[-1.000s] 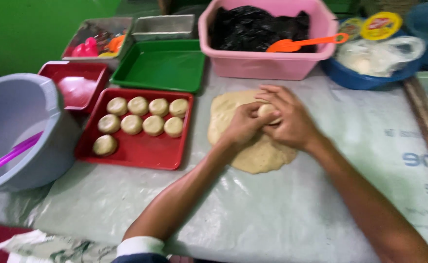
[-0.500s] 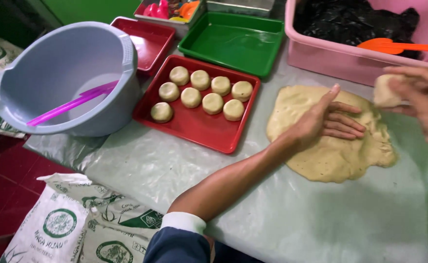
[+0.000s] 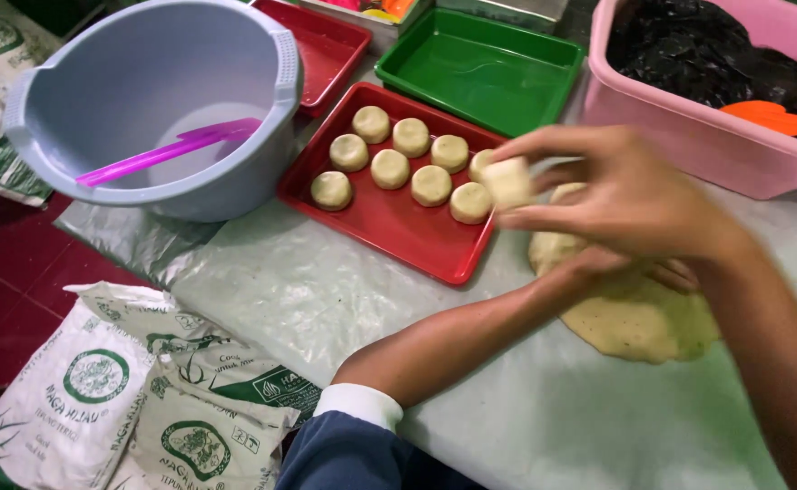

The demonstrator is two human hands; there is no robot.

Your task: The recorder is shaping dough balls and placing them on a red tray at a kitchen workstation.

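Observation:
My right hand (image 3: pixel 621 195) pinches a small pale dough piece (image 3: pixel 508 181) between fingers and thumb, held just above the right edge of the red tray (image 3: pixel 389 227). Several round dough pieces (image 3: pixel 389 168) lie in rows on that tray. My left hand (image 3: pixel 666 272) rests on the flat sheet of dough (image 3: pixel 634 318) spread on the plastic-covered table, mostly hidden behind my right hand and wrist.
A grey-blue bucket (image 3: pixel 158 100) with a purple stick (image 3: pixel 172 150) stands at the left. An empty green tray (image 3: pixel 480 68) and a second red tray (image 3: pixel 326 45) sit behind. A pink tub (image 3: pixel 689 136) holds dark filling and an orange spatula (image 3: pixel 775 116). Flour sacks (image 3: pixel 126 399) lie at lower left.
My right hand has carried the dough piece leftward from above the dough sheet to the red tray's edge. The view has moved closer and shifted left.

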